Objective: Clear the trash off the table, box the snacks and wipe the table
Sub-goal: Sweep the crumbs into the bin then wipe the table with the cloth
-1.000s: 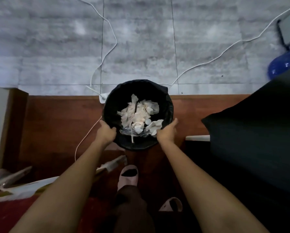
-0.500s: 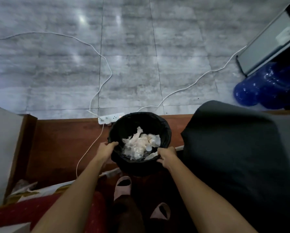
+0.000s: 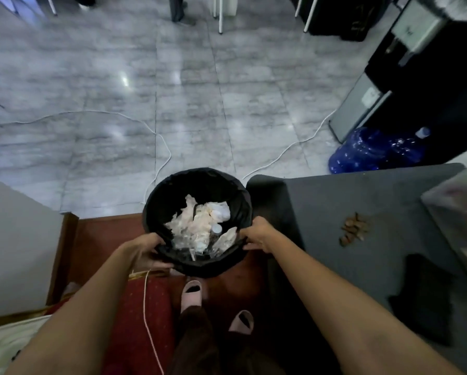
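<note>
Black bin [image 3: 172,190] with a black liner, held between both hands at its near rim. On the bin's left side, left hand [image 3: 145,250] grasping the rim, fingers curled under the edge. On the bin's right side, right hand [image 3: 256,234] pinching the liner at the rim. Inside the bin, trash [image 3: 199,226] of crumpled white paper and clear plastic. Just right of the bin, grey table [image 3: 362,190] with small brown scraps [image 3: 352,228] and, further right and nearer, a black cloth [image 3: 421,293]. Beyond the bin, white cable [image 3: 282,153] lying on grey floor tiles [image 3: 189,104]. Below the bin, two pink slippers [image 3: 190,293].
</note>
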Available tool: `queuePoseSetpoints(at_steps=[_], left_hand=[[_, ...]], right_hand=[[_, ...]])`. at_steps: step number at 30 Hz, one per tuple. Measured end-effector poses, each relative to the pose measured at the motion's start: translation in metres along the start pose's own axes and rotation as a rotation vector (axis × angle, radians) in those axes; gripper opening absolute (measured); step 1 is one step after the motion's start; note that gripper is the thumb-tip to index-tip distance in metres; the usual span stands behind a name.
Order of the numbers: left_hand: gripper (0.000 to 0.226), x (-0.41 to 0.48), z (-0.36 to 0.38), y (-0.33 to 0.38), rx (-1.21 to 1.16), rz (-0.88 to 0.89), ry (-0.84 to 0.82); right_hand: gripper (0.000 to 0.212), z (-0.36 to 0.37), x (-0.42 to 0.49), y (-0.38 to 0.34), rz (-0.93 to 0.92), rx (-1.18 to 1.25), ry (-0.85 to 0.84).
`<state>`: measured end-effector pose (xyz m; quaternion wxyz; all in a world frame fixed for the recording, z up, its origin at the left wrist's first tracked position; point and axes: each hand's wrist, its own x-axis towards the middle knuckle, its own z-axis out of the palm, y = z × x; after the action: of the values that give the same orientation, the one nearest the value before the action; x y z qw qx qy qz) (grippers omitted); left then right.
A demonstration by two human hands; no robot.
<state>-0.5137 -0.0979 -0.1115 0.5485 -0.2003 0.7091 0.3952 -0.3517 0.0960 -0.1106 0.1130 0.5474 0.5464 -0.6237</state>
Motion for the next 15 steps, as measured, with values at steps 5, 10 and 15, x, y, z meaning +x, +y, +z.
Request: queuePoseSetpoints(at_steps=[5, 10, 15], left_hand=[[0.021, -0.035, 0.026, -0.019, -0.043, 0.152, -0.019], [0.027, -0.036, 0.047, -0.029, -0.070, 0.210, 0.000], [0.026, -0.025, 0.066, -0.023, 0.025, 0.235, -0.012]], right_hand=[[0.011, -0.053, -0.064, 0.004, -0.053, 0.106, -0.031], [0.016, -0.148, -0.079, 0.033, -0.483, 0.249, 0.488], [0.046, -0.223, -0.092, 0.137, -0.143, -0.515, 1.203]])
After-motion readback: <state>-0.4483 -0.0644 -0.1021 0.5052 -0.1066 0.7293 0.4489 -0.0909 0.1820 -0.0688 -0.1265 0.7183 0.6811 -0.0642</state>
